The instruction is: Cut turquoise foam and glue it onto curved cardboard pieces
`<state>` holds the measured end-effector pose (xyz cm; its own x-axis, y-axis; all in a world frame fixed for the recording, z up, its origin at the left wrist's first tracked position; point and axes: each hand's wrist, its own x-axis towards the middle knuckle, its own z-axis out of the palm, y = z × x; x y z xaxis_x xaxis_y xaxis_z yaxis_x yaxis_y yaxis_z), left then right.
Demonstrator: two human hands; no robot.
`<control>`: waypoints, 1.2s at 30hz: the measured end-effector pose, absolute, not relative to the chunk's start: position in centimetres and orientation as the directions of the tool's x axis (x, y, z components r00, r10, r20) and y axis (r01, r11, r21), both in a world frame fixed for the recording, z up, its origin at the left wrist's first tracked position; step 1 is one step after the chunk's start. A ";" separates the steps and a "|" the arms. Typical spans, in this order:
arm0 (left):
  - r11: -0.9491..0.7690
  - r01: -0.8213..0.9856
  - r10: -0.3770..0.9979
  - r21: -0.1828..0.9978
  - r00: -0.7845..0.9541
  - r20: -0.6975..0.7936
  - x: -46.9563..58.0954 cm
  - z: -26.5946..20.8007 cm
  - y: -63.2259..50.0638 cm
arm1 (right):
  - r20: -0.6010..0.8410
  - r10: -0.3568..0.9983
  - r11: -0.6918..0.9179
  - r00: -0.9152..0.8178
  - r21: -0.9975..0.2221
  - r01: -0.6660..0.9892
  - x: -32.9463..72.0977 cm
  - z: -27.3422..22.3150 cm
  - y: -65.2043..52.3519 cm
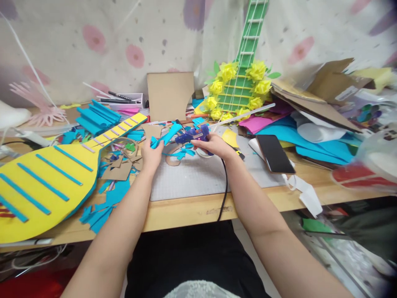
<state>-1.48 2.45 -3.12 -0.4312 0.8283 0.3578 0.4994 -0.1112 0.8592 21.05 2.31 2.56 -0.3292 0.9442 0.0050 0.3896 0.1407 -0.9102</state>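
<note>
My right hand (214, 145) is closed around a blue hot glue gun (194, 134), whose nozzle points left. A long whitish glue stick (245, 114) seems to come out of its back end toward the upper right, and a black cord (225, 186) hangs below it over the table edge. My left hand (151, 154) pinches a folded strip of blue paper (170, 134) just left of the nozzle. Whether nozzle and paper touch, I cannot tell. Several blue scraps (185, 152) lie under the gun on a grey cutting mat (186, 184).
On the left lies a yellow lute-shaped craft (46, 178) with blue strips. Behind stands a green paper instrument (237, 93) ringed with yellow paper flowers. A phone (275, 153), coloured paper sheets (322, 142) and cardboard (170, 95) surround the mat. Cardboard offcuts (119, 169) lie near my left forearm.
</note>
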 end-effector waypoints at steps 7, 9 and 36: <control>-0.281 0.674 0.790 0.683 -0.242 0.564 -1.9 -3.4 2.5 | 0.003 0.953 0.164 -0.302 -0.844 0.511 20.4 2.7 2.2; -0.299 0.689 0.785 0.660 -0.216 0.581 -2.0 -3.4 2.6 | 0.009 0.950 0.181 -0.311 -0.830 0.527 20.3 2.5 2.4; -0.328 0.689 0.802 0.646 -0.158 0.576 -1.4 -2.9 2.3 | 0.006 0.949 0.215 -0.314 -0.741 0.636 19.9 2.3 2.1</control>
